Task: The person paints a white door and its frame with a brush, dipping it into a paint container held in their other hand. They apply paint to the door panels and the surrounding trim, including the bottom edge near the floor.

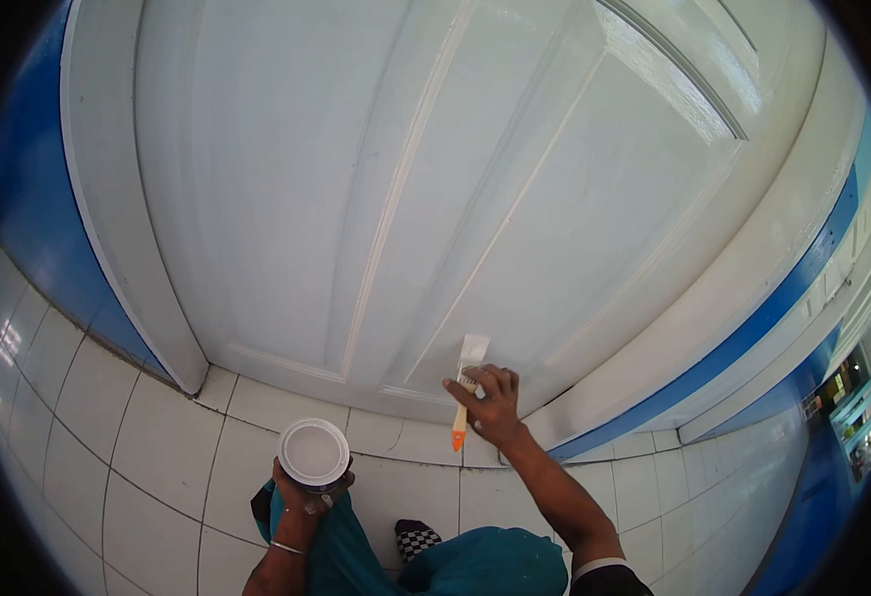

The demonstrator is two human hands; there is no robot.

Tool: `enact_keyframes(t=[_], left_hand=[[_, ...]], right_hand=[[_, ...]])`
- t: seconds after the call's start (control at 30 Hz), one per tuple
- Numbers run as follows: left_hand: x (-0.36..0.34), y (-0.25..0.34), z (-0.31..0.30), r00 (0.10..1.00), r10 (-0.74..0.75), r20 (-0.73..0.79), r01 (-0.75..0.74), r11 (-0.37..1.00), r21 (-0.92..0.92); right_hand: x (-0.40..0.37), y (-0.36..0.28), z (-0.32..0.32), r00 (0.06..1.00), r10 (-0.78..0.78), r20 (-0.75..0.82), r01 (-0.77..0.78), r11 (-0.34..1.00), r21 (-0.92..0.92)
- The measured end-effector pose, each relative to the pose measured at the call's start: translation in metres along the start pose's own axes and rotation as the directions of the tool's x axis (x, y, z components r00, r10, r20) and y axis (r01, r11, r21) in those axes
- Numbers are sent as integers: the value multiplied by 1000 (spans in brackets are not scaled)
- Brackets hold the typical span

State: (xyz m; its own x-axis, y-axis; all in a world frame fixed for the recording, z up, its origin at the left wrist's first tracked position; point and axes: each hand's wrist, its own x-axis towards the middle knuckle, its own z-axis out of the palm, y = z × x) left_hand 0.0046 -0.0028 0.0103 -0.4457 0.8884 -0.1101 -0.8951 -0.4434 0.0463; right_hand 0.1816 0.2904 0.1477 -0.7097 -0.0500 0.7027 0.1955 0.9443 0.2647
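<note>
In my right hand (495, 405) is a paintbrush (459, 422) with a pale handle and an orange tip. Its white-coated bristles point up against the lower part of a white panelled door (286, 199), and my fingers are closed round the top of the handle. My left hand (301, 494) grips a paint can (314, 452) from below and the sides, above my left knee. White paint shows inside its round rim. White smears mark the fingers of that hand.
White floor tiles (157, 467) run along the foot of the door. A door frame (107, 179) and a blue wall (28, 149) stand at left; a white and blue wall (713, 348) curves along the right. My teal-clothed knees (485, 561) and a checkered sock (417, 541) are below.
</note>
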Motion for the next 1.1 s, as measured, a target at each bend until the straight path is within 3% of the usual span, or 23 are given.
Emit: enact_keyframes(t=[0.1, 0.2, 0.3, 0.4, 0.53, 0.7, 0.83, 0.97, 1.1], left_hand=[[0, 0, 10, 996, -18, -86, 17, 1000, -10], [3, -1, 4, 998, -15, -61, 16, 1000, 18], [2, -2, 7, 991, -27, -133, 25, 1000, -13], [3, -2, 2, 996, -19, -89, 17, 1000, -17], [8, -1, -8, 1000, -16, 4, 16, 1000, -17], [11, -1, -13, 995, -35, 90, 35, 999, -2], [13, 0, -19, 992, -52, 118, 57, 998, -41], [11, 0, -19, 994, -65, 86, 69, 997, -37], [7, 0, -15, 997, -56, 48, 57, 998, -23]], right_hand=[[-57, -23, 40, 985, 48, 167, -55, 998, 37], [-89, -35, 70, 953, 95, 288, -136, 982, 128], [-101, -46, 76, 926, 106, 363, -194, 957, 216], [-98, -40, 72, 925, 138, 355, -274, 888, 368], [-51, -26, 40, 954, 211, 213, -289, 839, 461], [28, 0, -4, 941, 255, -222, -184, 937, 295], [41, 1, -22, 911, 151, -384, -112, 986, 122], [1, -14, 23, 986, 105, -127, -98, 993, 66], [-72, -42, 83, 983, 102, 152, -123, 984, 131]])
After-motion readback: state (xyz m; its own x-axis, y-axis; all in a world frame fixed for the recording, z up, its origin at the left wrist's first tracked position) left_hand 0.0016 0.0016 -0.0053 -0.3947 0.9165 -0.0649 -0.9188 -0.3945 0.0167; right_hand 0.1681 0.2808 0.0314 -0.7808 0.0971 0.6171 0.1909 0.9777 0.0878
